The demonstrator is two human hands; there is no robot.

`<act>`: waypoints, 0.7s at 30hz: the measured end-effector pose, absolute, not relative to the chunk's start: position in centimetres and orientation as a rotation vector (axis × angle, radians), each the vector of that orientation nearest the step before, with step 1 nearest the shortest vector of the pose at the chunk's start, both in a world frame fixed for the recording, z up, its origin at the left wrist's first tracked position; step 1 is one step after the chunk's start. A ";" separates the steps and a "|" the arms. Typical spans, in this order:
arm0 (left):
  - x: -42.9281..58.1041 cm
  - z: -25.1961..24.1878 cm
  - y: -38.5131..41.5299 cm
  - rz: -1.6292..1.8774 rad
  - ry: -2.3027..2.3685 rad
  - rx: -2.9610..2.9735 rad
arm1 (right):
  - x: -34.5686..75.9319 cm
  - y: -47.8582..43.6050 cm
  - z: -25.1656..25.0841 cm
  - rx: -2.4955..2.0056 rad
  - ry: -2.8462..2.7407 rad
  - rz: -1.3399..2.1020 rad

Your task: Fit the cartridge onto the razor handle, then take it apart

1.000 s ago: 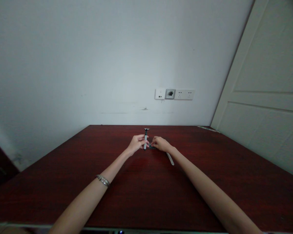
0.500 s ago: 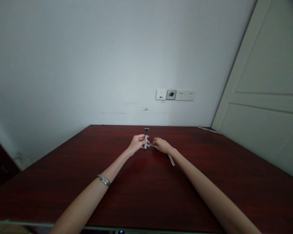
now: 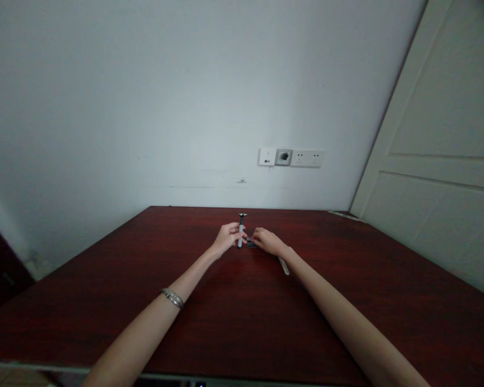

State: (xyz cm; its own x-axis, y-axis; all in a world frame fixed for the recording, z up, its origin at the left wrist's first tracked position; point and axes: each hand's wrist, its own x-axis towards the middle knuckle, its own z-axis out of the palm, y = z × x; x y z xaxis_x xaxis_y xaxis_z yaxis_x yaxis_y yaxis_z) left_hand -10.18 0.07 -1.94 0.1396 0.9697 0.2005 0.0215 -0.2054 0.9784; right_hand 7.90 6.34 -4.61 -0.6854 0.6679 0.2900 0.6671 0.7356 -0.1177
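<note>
Razor (image 3: 241, 219) stands upright within left hand (image 3: 227, 237) fingers (image 3: 236, 231).

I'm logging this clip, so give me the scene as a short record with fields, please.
Left hand: grips a white-handled tool upright, dark head on top
Right hand: fingertips on a small dark piece on the table; grip unclear
Beside right wrist: white strip lying flat
Left forearm: bracelet
Behind: wall sockets, door
</note>
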 end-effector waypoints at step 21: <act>-10.0 -2.1 0.5 1.295 0.961 1.555 | 9.7 5.8 -1.4 -0.896 -2.074 0.929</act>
State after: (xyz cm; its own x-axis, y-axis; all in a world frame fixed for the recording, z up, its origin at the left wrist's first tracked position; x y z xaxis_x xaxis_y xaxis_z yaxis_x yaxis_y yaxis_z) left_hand -10.02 0.51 -2.14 0.1604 0.9359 0.3137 0.0288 -0.3221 0.9463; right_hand 9.70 5.80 -1.38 -0.5281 0.7944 0.3002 0.3048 0.5072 -0.8061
